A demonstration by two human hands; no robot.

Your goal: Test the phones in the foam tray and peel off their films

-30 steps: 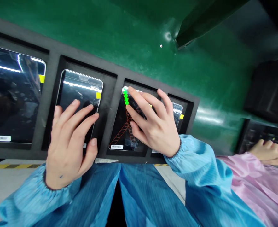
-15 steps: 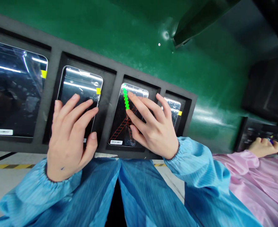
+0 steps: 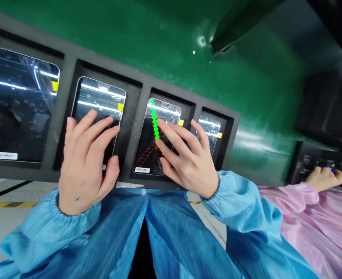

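My right hand [image 3: 190,161] is open over a touchscreen phone or tablet [image 3: 146,149], its fingers on or just above the glass. A zigzag green band runs down that screen to my fingertip, above red ladder-like lines. My left hand [image 3: 86,162], fingers spread, lies over a second device [image 3: 101,93] whose screen is dark with light reflections. It covers most of that screen's lower half; whether the fingertips press the glass I cannot tell. Both devices have yellow tabs at their right edges and sit in recesses of a black foam tray [image 3: 134,124].
Another dark-screened device [image 3: 16,116] lies in the tray's left recess, and one more [image 3: 213,126] in the right recess. Behind is a green work surface [image 3: 147,42] with a dark angular object [image 3: 235,27]. At right, a co-worker's hand [image 3: 325,178] extends from a pink sleeve [image 3: 296,193].
The green band has grown downward on the screen, with my right fingertip at its lower end. My right hand has slid slightly down relative to the screen. My left hand looks unchanged.
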